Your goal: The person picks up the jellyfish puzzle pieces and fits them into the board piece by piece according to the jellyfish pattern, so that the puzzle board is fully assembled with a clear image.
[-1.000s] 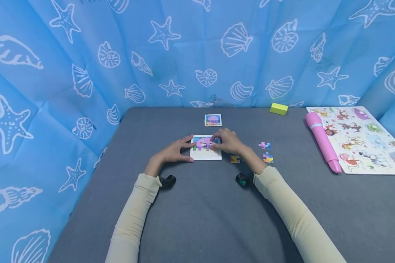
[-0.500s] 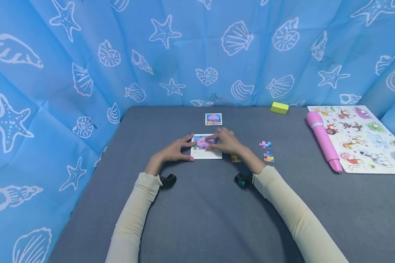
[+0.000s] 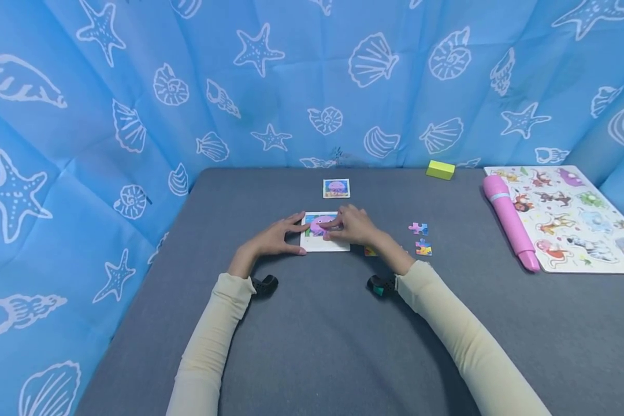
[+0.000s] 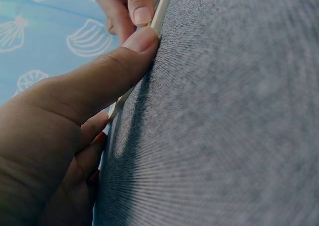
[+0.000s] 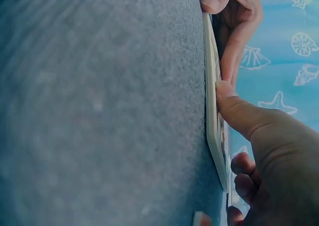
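- Has the white puzzle board (image 3: 326,247) lying flat on the gray desk (image 3: 312,335), between both forearms.
- Rests the left hand (image 3: 278,238) on the board's left edge, thumb and fingers spread apart, thumb at the lower left corner.
- Sets the thumb and index finger of the right hand (image 3: 357,226) on the pink puzzle picture (image 3: 316,230) in the board's upper part; cannot tell about any pinch on a piece.
- Beside the right forearm, loose puzzle pieces (image 3: 418,229), two in plain view, more partly hidden by the arm.
- Beyond the board, a small picture card (image 3: 335,189) with a pink figure.
- At the desk's back edge, a yellow-green block (image 3: 439,170).
- Far right, a pink microphone-shaped toy (image 3: 512,225) overlapping the left edge of an animal board (image 3: 564,267).
- Behind everything, a blue curtain (image 3: 291,104) with white shells and starfish.
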Action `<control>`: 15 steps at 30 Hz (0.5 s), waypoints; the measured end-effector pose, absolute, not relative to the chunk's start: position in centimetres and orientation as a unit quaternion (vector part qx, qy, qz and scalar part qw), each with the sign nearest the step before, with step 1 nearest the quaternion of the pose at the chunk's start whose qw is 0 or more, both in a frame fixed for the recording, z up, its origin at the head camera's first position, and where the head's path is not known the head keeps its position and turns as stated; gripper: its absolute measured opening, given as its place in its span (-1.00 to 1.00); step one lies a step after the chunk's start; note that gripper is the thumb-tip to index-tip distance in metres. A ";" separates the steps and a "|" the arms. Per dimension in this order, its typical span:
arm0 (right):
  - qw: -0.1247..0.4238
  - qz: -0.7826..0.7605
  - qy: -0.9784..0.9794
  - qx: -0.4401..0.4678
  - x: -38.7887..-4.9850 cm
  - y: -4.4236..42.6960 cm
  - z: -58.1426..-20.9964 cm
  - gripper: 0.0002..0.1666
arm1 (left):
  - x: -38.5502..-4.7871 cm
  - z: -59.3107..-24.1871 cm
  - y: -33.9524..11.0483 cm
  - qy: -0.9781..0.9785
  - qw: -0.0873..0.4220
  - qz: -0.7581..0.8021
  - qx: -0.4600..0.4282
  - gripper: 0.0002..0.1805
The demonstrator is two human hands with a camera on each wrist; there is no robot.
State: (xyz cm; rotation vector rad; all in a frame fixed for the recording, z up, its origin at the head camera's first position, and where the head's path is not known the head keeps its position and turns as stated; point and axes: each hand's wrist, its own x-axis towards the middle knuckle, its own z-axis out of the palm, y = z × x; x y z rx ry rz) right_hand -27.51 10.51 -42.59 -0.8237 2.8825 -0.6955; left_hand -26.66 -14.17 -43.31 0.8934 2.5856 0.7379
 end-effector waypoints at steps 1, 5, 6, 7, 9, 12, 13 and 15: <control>0.033 -0.226 0.937 -0.265 -27.6 10.6 -42.6 -0.53 | -26.7 -43.3 -14.2 0.902 0.153 0.256 0.313 -0.19; 0.020 -0.241 0.934 -0.264 -27.8 11.7 -42.5 -0.52 | -26.8 -43.5 -14.2 0.901 0.151 0.257 0.316 -0.18; 0.011 -0.246 0.933 -0.264 -27.8 12.1 -42.5 -0.52 | -26.8 -43.5 -14.1 0.900 0.150 0.259 0.318 -0.18; 0.003 -0.254 0.931 -0.263 -27.8 12.7 -42.4 -0.52 | -26.8 -43.5 -14.2 0.899 0.149 0.261 0.320 -0.17; -0.012 -0.270 0.929 -0.253 -27.7 14.0 -42.0 -0.53 | -26.7 -43.5 -14.2 0.898 0.145 0.263 0.321 -0.17; -0.023 -0.289 0.928 -0.235 -27.5 16.7 -41.6 -0.56 | -26.7 -43.5 -14.2 0.898 0.142 0.265 0.323 -0.16; -0.021 -0.294 0.928 -0.227 -27.4 17.7 -41.4 -0.58 | -26.7 -43.5 -14.2 0.898 0.140 0.264 0.323 -0.16; -0.013 -0.300 0.930 -0.212 -27.2 19.9 -41.3 -0.62 | -26.8 -43.5 -14.3 0.898 0.139 0.264 0.323 -0.17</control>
